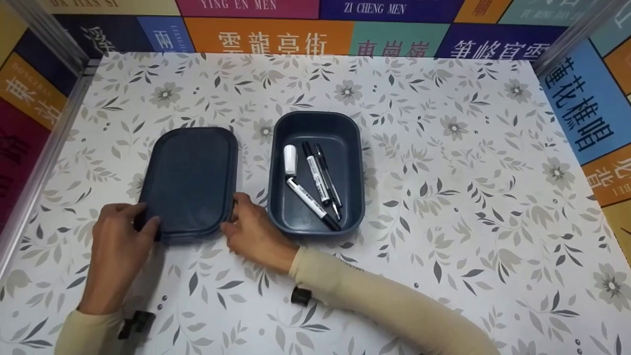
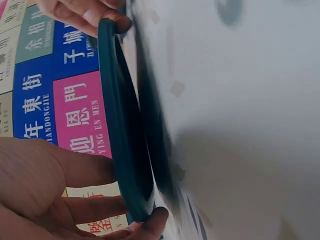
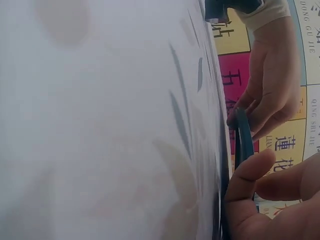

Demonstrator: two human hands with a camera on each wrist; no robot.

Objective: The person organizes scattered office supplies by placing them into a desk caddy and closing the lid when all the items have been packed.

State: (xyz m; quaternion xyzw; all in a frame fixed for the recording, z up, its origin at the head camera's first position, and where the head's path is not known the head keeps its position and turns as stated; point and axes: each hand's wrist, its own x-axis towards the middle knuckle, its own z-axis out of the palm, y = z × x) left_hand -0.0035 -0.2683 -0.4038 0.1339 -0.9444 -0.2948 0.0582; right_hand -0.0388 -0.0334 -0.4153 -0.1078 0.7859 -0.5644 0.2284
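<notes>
Between my two hands is a dark blue lid, rectangular with rounded corners. My left hand pinches its near left corner, thumb and fingers on the rim. My right hand grips the near right edge. In the left wrist view the lid is tilted, with a narrow gap between part of it and the tabletop. Right of it stands a matching open box. Inside lie a black-and-white marker, a slim dark pen, another marker and a short white cylinder.
A white tabletop with a leaf and flower print lies under everything. Colourful panels with lettering stand along the back and sides. A metal post rises at the back left. Each sleeve carries a small black device.
</notes>
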